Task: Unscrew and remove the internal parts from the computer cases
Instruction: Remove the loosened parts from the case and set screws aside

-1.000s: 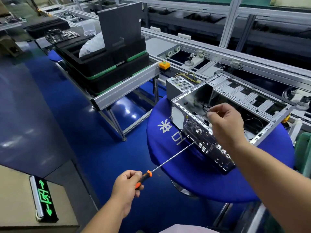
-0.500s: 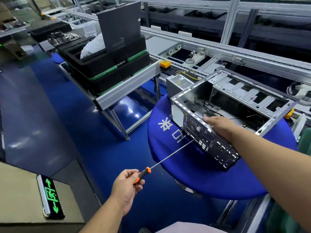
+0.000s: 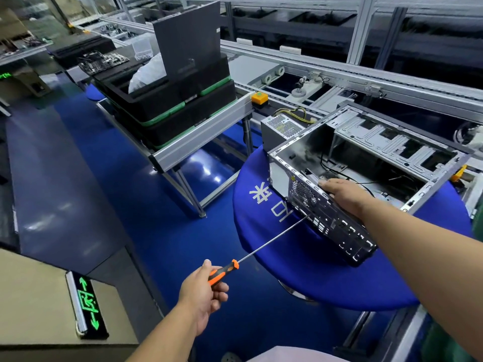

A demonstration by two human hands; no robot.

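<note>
- Two hands at work: we stand over a round blue table (image 3: 326,278) at about three o'clock in view, carrying the open computer case (image 3: 366,163).
- At twelve o'clock behind the case sits a grey power supply (image 3: 281,128); stacked black trays (image 3: 167,105) lie at ten o'clock.
- Our right hand (image 3: 345,195) rests on the case's rear top edge, fingers fairly straight, steadying it.
- Our left hand (image 3: 203,291), at six o'clock, grips the orange-handled screwdriver (image 3: 261,250), its tip against the rear panel.
- We judge the long shaft could slip off a screw if angled, and the case could slide.
</note>
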